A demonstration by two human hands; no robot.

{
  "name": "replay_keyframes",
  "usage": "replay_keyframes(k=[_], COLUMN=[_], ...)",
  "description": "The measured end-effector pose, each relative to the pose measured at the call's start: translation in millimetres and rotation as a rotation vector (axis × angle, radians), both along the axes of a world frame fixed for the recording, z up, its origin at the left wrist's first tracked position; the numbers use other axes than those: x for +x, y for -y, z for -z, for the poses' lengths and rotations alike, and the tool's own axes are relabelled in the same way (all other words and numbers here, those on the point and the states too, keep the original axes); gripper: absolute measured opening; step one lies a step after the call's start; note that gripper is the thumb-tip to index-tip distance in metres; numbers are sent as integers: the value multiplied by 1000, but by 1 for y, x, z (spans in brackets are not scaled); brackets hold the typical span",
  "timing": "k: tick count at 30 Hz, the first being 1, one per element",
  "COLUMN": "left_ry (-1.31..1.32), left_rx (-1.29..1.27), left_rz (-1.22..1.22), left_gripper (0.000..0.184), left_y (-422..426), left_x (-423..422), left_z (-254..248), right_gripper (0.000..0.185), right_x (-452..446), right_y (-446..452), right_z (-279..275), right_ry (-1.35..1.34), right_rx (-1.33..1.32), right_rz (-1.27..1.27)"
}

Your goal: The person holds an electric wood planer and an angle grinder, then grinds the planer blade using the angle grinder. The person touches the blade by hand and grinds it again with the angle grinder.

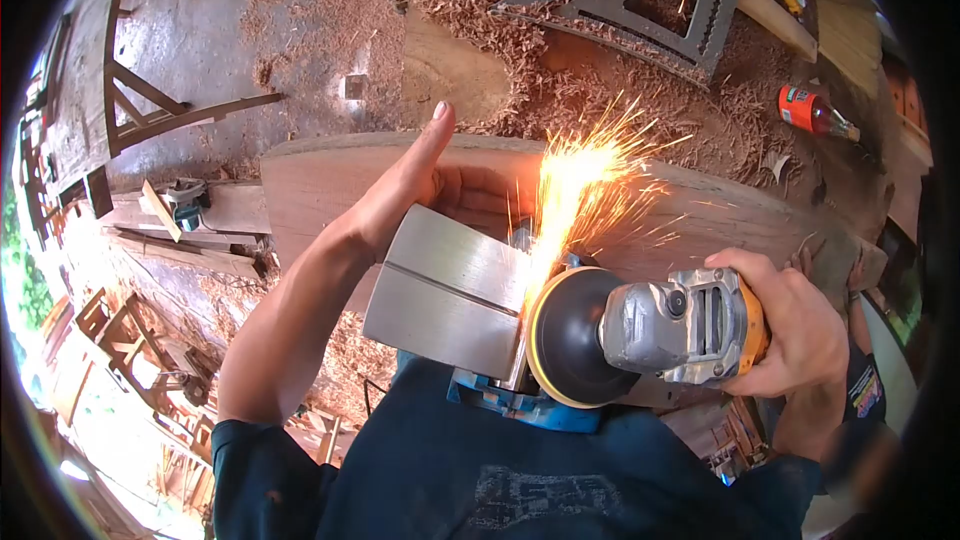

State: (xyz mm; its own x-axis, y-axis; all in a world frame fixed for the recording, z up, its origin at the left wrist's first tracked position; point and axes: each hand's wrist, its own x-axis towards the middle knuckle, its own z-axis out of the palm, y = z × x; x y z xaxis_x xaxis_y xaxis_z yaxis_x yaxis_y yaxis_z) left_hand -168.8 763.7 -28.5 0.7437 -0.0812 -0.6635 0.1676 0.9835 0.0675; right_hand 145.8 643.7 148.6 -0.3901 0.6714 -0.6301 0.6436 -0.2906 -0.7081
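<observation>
Person, one. Wearing: T-shirt (430,460), dark navy; sleeves (262,475), short, leaving forearms (290,325) bare. Front displaying one print (545,500), grey, faded, blocky, roughly rectangular.

Near centre: a silver, flat rectangular metal plate (450,285), with a blue, angular plastic tool body (560,414) at its near edge. Immediately right: a grey-and-yellow metal-and-plastic grinder (690,325) with a round black disc (590,335). Beyond these, a long, curved brown wooden plank (320,185) runs left to right. Farther, right of centre, a dark triangular metal frame (717,20) lies among curled reddish-brown wood shavings (480,0); right of it lies a clear cylindrical bottle with a red label (798,107).
</observation>
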Motion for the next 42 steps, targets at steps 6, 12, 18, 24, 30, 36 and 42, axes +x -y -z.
replay_keyframes(k=[6,12,18,24,30,36,42], left_ry=[-20,13,185,226,266,152,72], left_rx=[13,180,587,829,850,752,525], left_rz=[32,232,742,1051,999,965,871], left_gripper=[104,83,43,36,35,43,70], left_y=[-1,-20,-50,-45,-42,-41,-39], left_x=[-4,5,40,74,73,67,59], left_z=[5,6,0,-8,-3,-2,5], right_gripper=[85,88,89,88,87,88,88], right_x=[-1,17,25,25,24,24,21], right_y=[-3,7,16,18,14,7,-1], right_z=[5,9,8,10,14,23,29], right_ry=[81,92,111,105,98,93,78], right_rx=[72,15,18,-1,3,7,-15], right_rz=[-3,93,137,154,145,107,93])
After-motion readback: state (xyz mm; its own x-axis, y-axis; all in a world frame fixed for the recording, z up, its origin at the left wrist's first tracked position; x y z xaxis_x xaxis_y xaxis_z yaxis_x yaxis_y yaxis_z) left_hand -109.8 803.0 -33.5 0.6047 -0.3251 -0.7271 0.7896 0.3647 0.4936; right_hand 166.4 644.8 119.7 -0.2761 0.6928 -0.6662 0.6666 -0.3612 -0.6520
